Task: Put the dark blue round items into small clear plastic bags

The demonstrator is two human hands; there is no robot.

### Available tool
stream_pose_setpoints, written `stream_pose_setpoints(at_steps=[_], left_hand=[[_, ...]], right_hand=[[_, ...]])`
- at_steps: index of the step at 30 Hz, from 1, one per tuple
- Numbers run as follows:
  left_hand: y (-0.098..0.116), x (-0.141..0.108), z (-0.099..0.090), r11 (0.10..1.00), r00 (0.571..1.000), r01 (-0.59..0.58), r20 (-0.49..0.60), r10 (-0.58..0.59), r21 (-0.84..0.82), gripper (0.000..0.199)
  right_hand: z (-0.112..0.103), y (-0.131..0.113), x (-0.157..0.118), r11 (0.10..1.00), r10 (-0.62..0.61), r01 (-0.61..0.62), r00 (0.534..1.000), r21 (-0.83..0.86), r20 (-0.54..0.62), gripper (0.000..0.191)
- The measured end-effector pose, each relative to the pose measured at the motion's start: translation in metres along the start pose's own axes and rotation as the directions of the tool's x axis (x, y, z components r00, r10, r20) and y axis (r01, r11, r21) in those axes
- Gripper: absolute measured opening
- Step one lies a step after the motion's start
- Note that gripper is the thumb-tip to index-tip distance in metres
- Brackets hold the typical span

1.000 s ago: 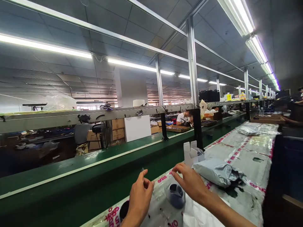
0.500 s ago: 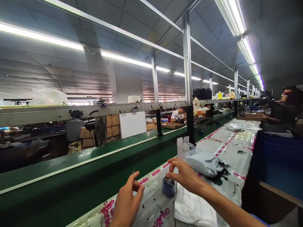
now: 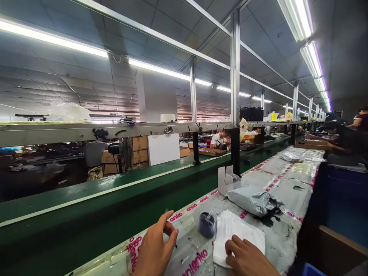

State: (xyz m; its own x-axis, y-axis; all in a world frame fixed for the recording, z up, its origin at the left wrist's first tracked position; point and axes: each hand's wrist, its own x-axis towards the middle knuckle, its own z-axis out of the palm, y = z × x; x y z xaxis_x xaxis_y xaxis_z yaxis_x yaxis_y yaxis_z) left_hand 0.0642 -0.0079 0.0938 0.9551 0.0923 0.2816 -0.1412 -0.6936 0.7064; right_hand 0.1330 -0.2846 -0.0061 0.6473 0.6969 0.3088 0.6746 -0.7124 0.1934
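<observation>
Along the edge of the green belt [image 3: 115, 214], seen from the head camera, a long table [image 3: 198, 245] wrapped in plastic with pink lettering runs away to the right. Over its near end is the left hand [image 3: 155, 245], its thumb and forefinger curved toward each other with a small gap between the tips. The right hand [image 3: 248, 255] rests on a stack of white sheets [image 3: 230, 224], fingers bent; whether they pinch any of it I cannot tell. A dark blue roll [image 3: 207, 227] in clear plastic stands on the table between the hands, just beside the sheets' left edge. Beyond it are an open white box [image 3: 225, 183] and, touching or nearly touching it, a crumpled grey bag [image 3: 250, 200]. Farther off, across the belt, a person in white [image 3: 216, 140] sits behind a brown tray [image 3: 212, 152].
</observation>
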Motion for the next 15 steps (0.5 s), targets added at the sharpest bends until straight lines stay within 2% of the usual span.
stream_pose_setpoints(at_steps=[3, 5, 6, 8, 10, 12, 15], left_hand=[[-0.002, -0.001, -0.002, 1.000, 1.000, -0.006, 0.001, 0.006, 0.016, 0.050], [-0.003, -0.001, -0.003, 1.000, 1.000, -0.007, -0.001, 0.007, 0.006, 0.049], [-0.003, -0.001, -0.003, 1.000, 1.000, -0.007, 0.000, 0.007, 0.001, 0.049], [-0.002, -0.001, -0.003, 1.000, 1.000, -0.006, 0.005, 0.006, 0.001, 0.048], [-0.001, -0.002, -0.002, 1.000, 1.000, 0.002, 0.011, -0.003, 0.006, 0.048], [-0.002, -0.003, -0.001, 1.000, 1.000, 0.006, 0.005, -0.006, 0.005, 0.048], [-0.005, -0.004, 0.001, 1.000, 1.000, -0.021, -0.023, 0.021, 0.000, 0.045]], right_hand=[[-0.002, 0.002, 0.000, 1.000, 0.000, 0.000, 1.000, -0.026, -0.012, 0.017], [-0.012, 0.002, 0.000, 0.990, 0.083, -0.082, 0.997, 0.113, -0.001, 0.022], [-0.017, 0.003, 0.001, 0.957, 0.165, -0.164, 0.986, 0.238, 0.016, 0.024], [-0.027, 0.007, 0.004, 0.794, 0.345, -0.349, 0.933, 0.499, 0.104, 0.021], [-0.033, 0.013, 0.008, 0.614, 0.430, -0.454, 0.878, 0.646, 0.208, 0.013], [-0.035, 0.023, 0.014, 0.518, 0.421, -0.474, 0.866, 0.712, 0.271, 0.010], [-0.039, 0.037, 0.021, 0.437, 0.385, -0.444, 0.878, 0.782, 0.283, 0.022]])
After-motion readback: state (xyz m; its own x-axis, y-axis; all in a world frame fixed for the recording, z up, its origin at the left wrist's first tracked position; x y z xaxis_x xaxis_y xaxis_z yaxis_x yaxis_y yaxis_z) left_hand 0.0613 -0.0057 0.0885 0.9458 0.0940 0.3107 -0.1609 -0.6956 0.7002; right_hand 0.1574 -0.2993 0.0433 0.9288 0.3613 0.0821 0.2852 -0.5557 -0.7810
